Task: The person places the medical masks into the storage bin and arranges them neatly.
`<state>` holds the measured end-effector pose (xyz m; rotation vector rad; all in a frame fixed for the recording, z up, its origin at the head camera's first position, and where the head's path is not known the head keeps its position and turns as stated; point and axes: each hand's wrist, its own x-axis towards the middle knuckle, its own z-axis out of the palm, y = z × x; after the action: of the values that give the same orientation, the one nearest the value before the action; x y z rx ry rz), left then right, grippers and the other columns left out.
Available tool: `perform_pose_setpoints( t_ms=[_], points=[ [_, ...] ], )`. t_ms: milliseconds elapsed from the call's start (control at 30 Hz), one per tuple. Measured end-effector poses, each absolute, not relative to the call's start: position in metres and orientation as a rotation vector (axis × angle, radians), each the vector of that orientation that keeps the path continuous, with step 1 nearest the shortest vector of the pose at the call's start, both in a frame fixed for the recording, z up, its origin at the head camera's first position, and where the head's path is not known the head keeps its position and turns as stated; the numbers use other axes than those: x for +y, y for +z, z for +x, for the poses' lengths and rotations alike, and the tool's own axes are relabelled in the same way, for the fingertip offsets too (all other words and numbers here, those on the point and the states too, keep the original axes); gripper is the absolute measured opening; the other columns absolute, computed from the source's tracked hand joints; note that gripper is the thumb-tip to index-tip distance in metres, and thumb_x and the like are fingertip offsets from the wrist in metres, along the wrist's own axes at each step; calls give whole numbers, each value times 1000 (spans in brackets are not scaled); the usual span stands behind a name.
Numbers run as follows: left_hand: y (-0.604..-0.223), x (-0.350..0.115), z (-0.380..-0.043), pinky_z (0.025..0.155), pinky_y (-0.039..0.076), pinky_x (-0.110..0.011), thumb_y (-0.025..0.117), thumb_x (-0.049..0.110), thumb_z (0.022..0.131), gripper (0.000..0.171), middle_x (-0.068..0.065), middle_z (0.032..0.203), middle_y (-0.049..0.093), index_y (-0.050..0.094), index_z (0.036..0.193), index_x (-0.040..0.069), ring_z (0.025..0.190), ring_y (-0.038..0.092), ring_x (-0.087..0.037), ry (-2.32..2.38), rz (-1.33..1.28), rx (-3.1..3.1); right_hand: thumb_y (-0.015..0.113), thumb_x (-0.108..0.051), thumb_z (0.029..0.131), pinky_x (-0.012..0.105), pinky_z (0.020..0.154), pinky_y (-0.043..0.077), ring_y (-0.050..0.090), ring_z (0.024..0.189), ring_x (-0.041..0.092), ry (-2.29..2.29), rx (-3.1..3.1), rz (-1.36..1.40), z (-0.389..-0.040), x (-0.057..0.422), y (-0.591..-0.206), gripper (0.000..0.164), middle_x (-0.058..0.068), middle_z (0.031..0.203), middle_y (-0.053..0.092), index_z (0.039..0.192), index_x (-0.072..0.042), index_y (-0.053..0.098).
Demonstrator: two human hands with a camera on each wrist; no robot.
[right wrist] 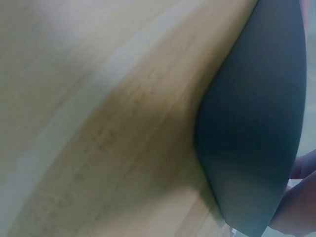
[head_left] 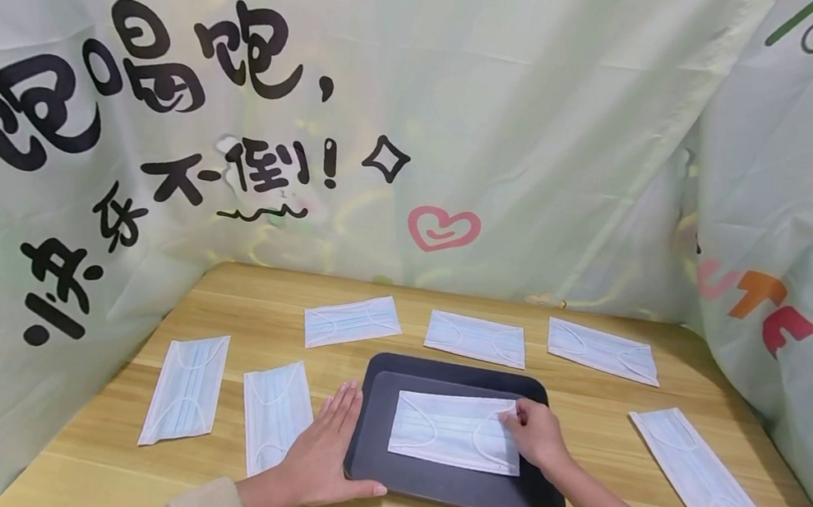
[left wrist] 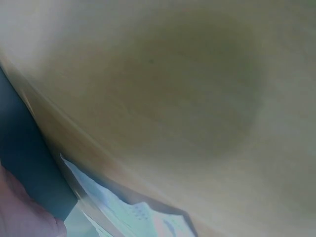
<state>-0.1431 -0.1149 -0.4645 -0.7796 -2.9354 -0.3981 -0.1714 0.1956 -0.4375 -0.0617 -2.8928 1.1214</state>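
In the head view a dark grey tray [head_left: 456, 490] sits at the front middle of the wooden table. A light blue pleated face mask [head_left: 455, 428] with white ear loops lies in it, flat and lengthwise. My right hand [head_left: 536, 436] pinches the mask's right end near its upper corner, over the tray's right side. My left hand [head_left: 322, 455] rests with straight fingers along the tray's left edge, thumb at the front corner. The right wrist view shows the tray's outer wall [right wrist: 252, 118] and part of the right hand [right wrist: 298, 202].
More masks lie around the tray: one at far left [head_left: 185, 390], one partly behind the left hand [head_left: 276, 409], a back row of three, including the middle one [head_left: 476, 338], and one at right [head_left: 708, 483]. A printed curtain [head_left: 538, 135] hangs behind the wooden table [head_left: 88, 451].
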Motion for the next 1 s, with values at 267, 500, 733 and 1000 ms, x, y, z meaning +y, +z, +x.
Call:
perform_pose_setpoints(
  t_ms=[267, 500, 733, 1000],
  points=[
    [-464, -115, -143, 113, 24, -46, 42, 86, 68, 122, -22, 153, 15, 18, 145, -6, 143, 14, -34, -416, -778, -2944, 66, -7, 82, 23, 51, 27, 34, 54, 14, 1019, -2955, -13, -169, 193, -436, 21, 1, 58, 36, 71, -1, 49],
    [-465, -115, -143, 113, 24, -45, 41, 86, 68, 122, -22, 153, 16, 18, 145, -6, 143, 15, -34, -400, -779, -2937, 68, -3, 77, 28, 57, 43, 50, 64, 16, 956, -3020, -9, -168, 197, -430, 20, 7, 69, 56, 87, 9, 57],
    [-465, -114, -143, 113, 24, -45, 41, 86, 68, 122, -22, 153, 16, 18, 145, -6, 143, 15, -34, -394, -778, -2940, 68, -3, 77, 34, 61, 52, 59, 70, 21, 913, -3064, 26, -167, 199, -420, 31, 13, 75, 63, 99, 16, 57],
    [-464, -114, -143, 113, 25, -46, 41, 86, 68, 122, -22, 153, 17, 18, 145, -6, 142, 16, -34, -409, -777, -2939, 65, -2, 81, 26, 57, 44, 51, 67, 15, 975, -2954, 129, -160, 205, -406, 20, 7, 75, 62, 97, 8, 61]
  ],
)
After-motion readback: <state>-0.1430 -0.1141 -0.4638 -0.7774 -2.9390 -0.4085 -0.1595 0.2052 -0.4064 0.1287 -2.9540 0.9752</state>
